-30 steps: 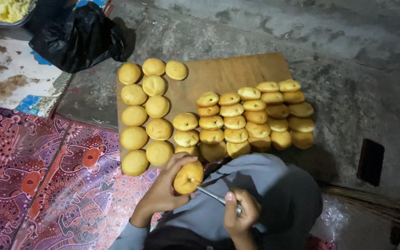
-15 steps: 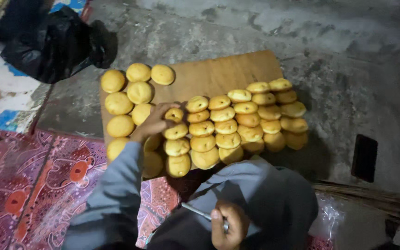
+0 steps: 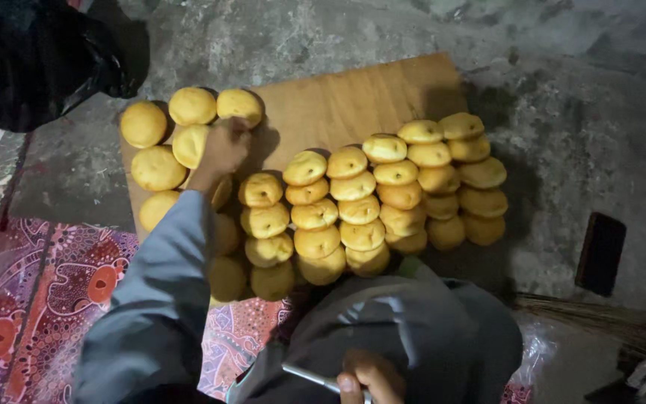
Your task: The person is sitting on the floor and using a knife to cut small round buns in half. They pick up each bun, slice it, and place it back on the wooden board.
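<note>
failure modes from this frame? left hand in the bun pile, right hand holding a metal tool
1. The left hand reaches among loose round buns at the wooden board's far left corner; a nudge could roll one onto the concrete floor.
2. The overlapping rows of buns lean on each other; a bump might shift them.
3. The right hand grips a thin metal tool near the grey garment; it may snag.

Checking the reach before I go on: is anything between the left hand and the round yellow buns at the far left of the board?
Nothing visible is in the way. The left hand already rests on a bun in the loose group on the wooden board. The right hand holds a thin metal tool near the lap.
</note>
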